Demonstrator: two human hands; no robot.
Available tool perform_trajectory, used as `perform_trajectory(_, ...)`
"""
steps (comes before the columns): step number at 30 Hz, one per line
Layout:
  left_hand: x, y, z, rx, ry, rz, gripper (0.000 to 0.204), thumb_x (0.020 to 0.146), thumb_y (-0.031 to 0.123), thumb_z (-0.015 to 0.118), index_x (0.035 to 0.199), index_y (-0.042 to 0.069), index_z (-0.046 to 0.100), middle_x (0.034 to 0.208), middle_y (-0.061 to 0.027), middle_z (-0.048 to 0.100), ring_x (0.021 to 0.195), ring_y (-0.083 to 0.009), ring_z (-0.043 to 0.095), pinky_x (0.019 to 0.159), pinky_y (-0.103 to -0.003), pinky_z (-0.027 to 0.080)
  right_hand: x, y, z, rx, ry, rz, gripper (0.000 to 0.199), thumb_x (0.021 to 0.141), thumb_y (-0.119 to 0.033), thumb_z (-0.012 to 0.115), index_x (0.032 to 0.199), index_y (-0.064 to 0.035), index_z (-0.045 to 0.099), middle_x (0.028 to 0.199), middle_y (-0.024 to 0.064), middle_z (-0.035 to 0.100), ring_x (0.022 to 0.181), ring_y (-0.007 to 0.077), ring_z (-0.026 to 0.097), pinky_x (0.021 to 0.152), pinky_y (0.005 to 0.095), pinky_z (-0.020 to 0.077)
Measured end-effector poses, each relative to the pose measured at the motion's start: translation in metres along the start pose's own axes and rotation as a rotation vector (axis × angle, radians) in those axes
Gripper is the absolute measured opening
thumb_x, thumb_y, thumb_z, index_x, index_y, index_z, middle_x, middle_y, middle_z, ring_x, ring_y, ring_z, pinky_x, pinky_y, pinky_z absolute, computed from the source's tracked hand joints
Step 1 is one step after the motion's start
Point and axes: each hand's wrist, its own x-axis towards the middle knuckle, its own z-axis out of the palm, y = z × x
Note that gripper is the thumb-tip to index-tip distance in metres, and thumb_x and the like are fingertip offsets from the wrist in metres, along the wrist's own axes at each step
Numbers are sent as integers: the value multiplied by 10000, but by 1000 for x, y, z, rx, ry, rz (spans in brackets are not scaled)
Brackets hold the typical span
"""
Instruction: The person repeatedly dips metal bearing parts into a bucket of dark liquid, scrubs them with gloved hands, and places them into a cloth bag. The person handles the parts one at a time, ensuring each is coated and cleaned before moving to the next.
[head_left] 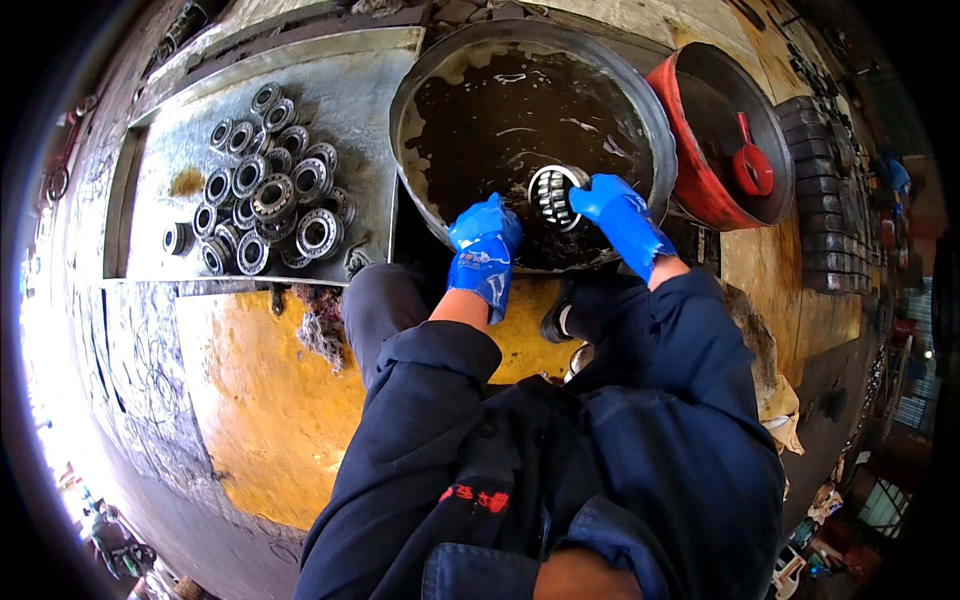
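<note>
My right hand (608, 198), in a long blue rubber glove, grips a roller bearing (546, 198) by its right side. The bearing is a shiny steel ring with rollers showing, tilted over the dark liquid in a large round metal basin (402, 150). My left hand (486, 232), gloved in the same blue, is closed at the near side of the basin, left of the bearing and apart from it. What the left fingers hold, if anything, is hidden.
At the left, a metal tray (165, 130) bears a heap of several roller bearings (272, 197). Right of the basin stands a red tub (690, 160) with a red dipper (752, 168) inside. Dark blocks (822, 200) line up further right. A frayed rag (320, 330) hangs below the tray.
</note>
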Motion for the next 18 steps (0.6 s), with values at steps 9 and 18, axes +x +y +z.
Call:
perform_trajectory(9, -5, 12, 3, 33, 18, -28, 318, 945, 353, 573, 1197, 191, 681, 1093, -165, 745, 1057, -380, 699, 905, -502, 558, -54, 7, 6, 1114, 222, -30, 395, 872, -287, 679, 1074, 52, 701, 860, 122, 730, 733, 174, 685, 675, 314, 536)
perform_trajectory(18, -8, -5, 2, 54, 77, -40, 310, 933, 355, 599, 1183, 194, 690, 1080, -150, 751, 1045, -369, 703, 903, -483, 553, -56, -6, -1, 1190, 209, -96, 359, 936, -272, 668, 1133, 28, 681, 924, 111, 725, 789, 170, 682, 742, 306, 556)
